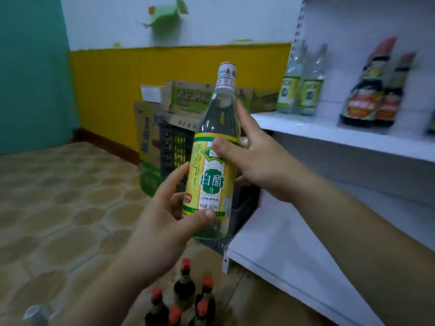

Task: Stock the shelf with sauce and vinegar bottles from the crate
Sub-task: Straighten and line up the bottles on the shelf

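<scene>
Both hands hold one clear vinegar bottle (pixel 211 182) upright in the air, just left of the white shelf (pixel 329 135). The left hand (pixel 162 222) grips its base, thumb across the label. The right hand (pixel 256 161) pinches the upper label, forefinger straight. Red-capped dark bottles (pixel 186 285) stand below.

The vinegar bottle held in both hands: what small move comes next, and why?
Probably lift the vinegar bottle rightward onto the upper shelf, beside the two matching bottles there. The left hand and right hand grip it roughly upright near that shelf.
</scene>
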The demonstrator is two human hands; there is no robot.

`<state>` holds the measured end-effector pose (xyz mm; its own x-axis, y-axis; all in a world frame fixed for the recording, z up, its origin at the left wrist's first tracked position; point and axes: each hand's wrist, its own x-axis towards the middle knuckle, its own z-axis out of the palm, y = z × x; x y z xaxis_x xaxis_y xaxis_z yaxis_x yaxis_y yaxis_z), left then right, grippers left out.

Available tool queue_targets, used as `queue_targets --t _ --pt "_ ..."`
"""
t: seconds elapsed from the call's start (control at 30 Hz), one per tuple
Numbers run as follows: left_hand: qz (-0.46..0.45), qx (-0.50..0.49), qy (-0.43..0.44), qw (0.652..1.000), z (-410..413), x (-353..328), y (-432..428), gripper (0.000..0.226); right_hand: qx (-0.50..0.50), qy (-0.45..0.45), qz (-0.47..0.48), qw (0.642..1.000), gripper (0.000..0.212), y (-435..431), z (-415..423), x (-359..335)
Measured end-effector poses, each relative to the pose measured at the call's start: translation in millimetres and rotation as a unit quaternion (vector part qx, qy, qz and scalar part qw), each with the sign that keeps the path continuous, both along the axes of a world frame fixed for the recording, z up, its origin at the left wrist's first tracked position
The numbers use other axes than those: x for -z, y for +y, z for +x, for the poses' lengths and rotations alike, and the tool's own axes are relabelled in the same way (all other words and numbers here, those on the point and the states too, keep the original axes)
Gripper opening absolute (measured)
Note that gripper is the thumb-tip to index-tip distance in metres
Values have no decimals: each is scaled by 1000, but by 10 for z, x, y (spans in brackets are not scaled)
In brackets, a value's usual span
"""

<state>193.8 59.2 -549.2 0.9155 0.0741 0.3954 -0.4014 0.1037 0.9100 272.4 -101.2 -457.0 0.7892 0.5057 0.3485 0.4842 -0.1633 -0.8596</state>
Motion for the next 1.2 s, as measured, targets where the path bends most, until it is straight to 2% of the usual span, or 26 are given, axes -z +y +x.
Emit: queue_targets --t 0.17,0.3,0.6,0.73,0.8,0.87,0.93,1.1,1.2 --pt "90 77 -40 992 528 -659 -752 80 91 -55 9 994 98 -901 116 -588" --pt "135 142 -69 978 870 -1031 -1267 77 150 -74 53 984 94 -1430 221 -823" --pt "167 139 -100 971 1668 -1375 -1812 80 202 -76 46 975 102 -1885 780 -1193" --pt "251 140 -86 954 2228 -1571 -1730 89 255 -99 54 960 102 -1822 1221 -1334" --pt "369 117 -56 920 2496 -1630 -1630 88 281 -105 50 953 103 -1804 1433 -1369" --pt "510 50 -28 858 2743 -1629 -1526 79 305 -114 23 945 103 -1798 1630 -1366" --pt "603 -10 -20 797 2952 -1607 -1470 69 325 -121 -7 938 103 -1794 1807 -1336" --pt "689 -48 -30 722 3282 -1513 -1498 63 346 -98 -20 933 103 -1781 2269 -1324" --pt "692 -52 -63 717 3376 -1366 -1488 57 347 -84 -20 934 102 -1783 2560 -1331"
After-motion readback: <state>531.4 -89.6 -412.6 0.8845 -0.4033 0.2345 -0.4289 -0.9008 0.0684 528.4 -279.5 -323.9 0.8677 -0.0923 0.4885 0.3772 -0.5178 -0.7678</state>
